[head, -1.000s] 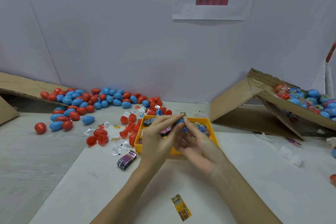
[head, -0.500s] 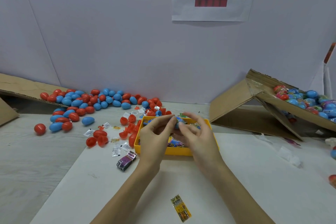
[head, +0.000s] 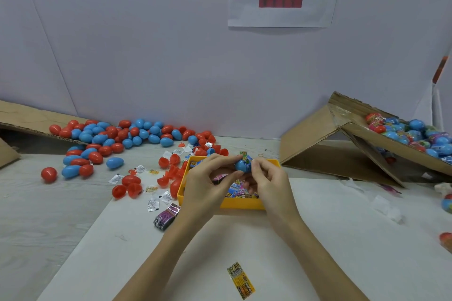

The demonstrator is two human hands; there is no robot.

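Head view, near to far. At the near edge of the white sheet (head: 354,239) a spare sleeve (head: 241,280) lies flat, untouched. Both forearms run up the middle of the sheet to the yellow tray (head: 241,203), which sits on the sheet's far edge. The blue egg (head: 241,165) is held in the air just above the tray's far half, between the two hands. The left hand (head: 208,183) pinches the egg's left side between thumb and forefinger. The right hand (head: 271,183) grips its right side with curled fingers, where a printed film sleeve (head: 246,157) sits on the egg's upper part. Judgement: the egg is a light, hollow, rigid plastic shell, smooth and apt to slip. It is best held at the two ends, since pressure at the seam could spring the halves apart. The film is thin and limp, liable to crease or tear, and is best drawn on by its open rim. How far the sleeve is seated cannot be told, as the right fingers cover that end. The hands also hide most of the tray's contents. Left of the tray lie a purple bundle (head: 166,216) and red half-shells (head: 129,184). Farther left, along the far edge of the table (head: 36,215), lies a heap of red and blue eggs (head: 122,134). At the far right corner a tilted cardboard box (head: 313,134) holds sleeved eggs (head: 413,133), partly cut off by the frame. On the wall, a paper sign (head: 318,12) carries a red bar too blurred to read.
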